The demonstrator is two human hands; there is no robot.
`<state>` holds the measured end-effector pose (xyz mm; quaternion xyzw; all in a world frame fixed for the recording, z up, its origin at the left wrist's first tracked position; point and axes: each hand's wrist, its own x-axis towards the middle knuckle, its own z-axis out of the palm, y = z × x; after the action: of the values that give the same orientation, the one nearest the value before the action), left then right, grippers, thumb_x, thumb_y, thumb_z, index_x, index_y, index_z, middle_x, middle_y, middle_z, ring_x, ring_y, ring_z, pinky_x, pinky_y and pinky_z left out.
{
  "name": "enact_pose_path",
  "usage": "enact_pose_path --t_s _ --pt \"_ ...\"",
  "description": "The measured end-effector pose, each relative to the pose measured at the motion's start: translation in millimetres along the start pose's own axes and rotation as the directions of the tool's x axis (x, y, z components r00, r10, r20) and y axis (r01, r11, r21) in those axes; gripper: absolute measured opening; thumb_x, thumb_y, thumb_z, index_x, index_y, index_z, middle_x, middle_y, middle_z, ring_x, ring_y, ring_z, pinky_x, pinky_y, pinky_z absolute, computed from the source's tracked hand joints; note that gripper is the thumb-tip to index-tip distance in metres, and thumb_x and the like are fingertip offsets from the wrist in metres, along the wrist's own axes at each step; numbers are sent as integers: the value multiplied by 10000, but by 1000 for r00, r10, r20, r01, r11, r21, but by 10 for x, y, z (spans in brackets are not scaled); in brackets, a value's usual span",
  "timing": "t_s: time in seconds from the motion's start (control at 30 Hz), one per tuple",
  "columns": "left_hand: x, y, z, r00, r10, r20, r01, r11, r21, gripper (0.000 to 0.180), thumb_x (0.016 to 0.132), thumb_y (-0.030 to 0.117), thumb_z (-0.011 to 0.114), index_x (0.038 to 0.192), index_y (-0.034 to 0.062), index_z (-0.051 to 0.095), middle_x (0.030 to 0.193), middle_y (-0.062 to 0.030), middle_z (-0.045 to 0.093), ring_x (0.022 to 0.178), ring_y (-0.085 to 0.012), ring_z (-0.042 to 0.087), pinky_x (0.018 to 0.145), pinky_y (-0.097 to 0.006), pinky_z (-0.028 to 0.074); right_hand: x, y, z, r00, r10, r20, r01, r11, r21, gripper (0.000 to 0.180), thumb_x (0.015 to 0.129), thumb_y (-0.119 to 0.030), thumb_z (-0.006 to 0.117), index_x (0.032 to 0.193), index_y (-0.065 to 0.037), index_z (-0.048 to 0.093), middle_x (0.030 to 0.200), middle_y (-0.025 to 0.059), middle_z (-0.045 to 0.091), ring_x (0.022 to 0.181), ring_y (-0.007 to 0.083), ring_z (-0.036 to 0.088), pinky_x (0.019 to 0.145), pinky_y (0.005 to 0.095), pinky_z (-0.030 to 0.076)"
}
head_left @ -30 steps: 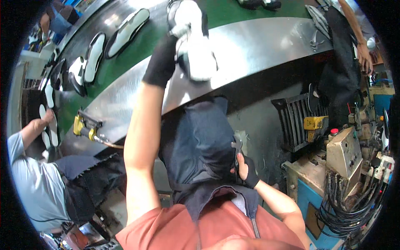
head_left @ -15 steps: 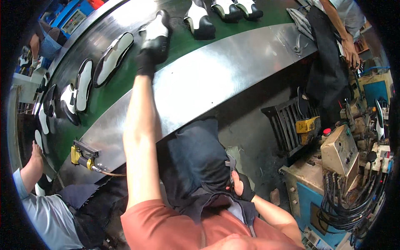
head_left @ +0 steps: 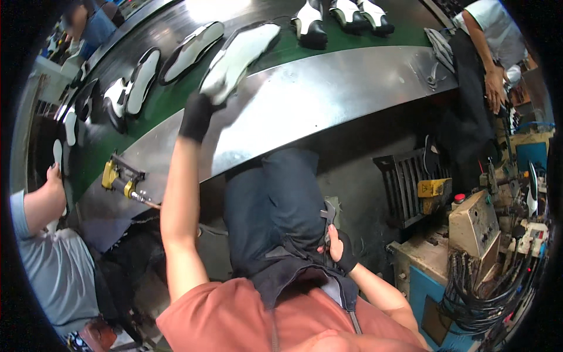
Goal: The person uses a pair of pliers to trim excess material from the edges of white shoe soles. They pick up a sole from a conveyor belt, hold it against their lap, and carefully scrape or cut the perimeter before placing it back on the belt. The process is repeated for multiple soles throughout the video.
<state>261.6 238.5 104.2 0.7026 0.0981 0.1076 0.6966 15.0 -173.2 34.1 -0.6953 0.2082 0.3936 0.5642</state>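
Note:
My left hand [head_left: 198,114], in a black fingerless-looking glove, grips the near end of a black-and-white shoe [head_left: 243,58]. The shoe is turned so its pale sole faces up, over the belt's near edge. By my right thigh, my right hand [head_left: 341,251], also gloved in black, is closed around a grey metal hand tool with a curved head [head_left: 329,216]; its exact kind is unclear. Left of the held shoe, another shoe [head_left: 192,51] lies sole up on the green conveyor belt [head_left: 167,111].
A steel ledge [head_left: 293,105] borders the belt, bearing a yellow-and-black air tool [head_left: 122,179] with a hose. Upright shoes [head_left: 309,23] stand beyond. At right are a machine with cables [head_left: 475,223] and a co-worker's hand [head_left: 495,91]; another co-worker's arm [head_left: 44,199] is at left.
My left hand has drawn the shoe toward me and turned it from upright to sole up. My right hand keeps its hold by my thigh. The view has shifted slightly.

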Motion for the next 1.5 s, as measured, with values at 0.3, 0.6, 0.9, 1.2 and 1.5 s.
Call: enact_pose_path --t_s 0.3,0.6,0.9,1.2,1.5 --pt "-2823 99 -430 931 199 -305 -170 978 117 276 749 50 658 1019 26 603 1139 -108 561 1029 -223 570 902 -352 466 51 -202 -64 999 -32 7 33 989 -147 772 898 -675 249 891 9 607 645 116 608 636 204 611 645 300 480" --pt "-2403 49 262 1000 -12 -23 14 997 72 226 893 164 518 877 -3 670 862 -119 673 877 -217 634 818 -338 481 -509 -997 425 740 -189 645 419 880 -223 411 996 -373 353 1103 -18 530 964 106 632 838 169 612 779 299 485" --pt "-2523 49 436 973 194 -123 -196 981 -4 455 971 355 372 908 -4 644 926 -114 644 886 -229 611 805 -343 473 -293 -1249 648 617 -13 786 -51 997 56 500 990 -418 334 1318 -46 399 1197 177 559 948 261 639 838 354 526" --pt "-2590 64 567 939 236 -248 -251 968 -28 461 969 409 401 923 -1 608 900 -105 636 886 -209 598 797 -331 470 -230 -1603 394 569 276 774 -93 958 -273 556 979 -458 330 1373 -68 358 1132 219 590 911 316 650 821 385 545" --pt "-2639 151 515 926 266 -268 -279 960 -8 520 965 457 376 890 1 612 895 -100 624 880 -201 593 808 -339 468 -140 -1292 491 478 281 832 -246 952 -180 582 991 -447 267 1269 40 421 1045 318 590 936 404 630 827 425 543"
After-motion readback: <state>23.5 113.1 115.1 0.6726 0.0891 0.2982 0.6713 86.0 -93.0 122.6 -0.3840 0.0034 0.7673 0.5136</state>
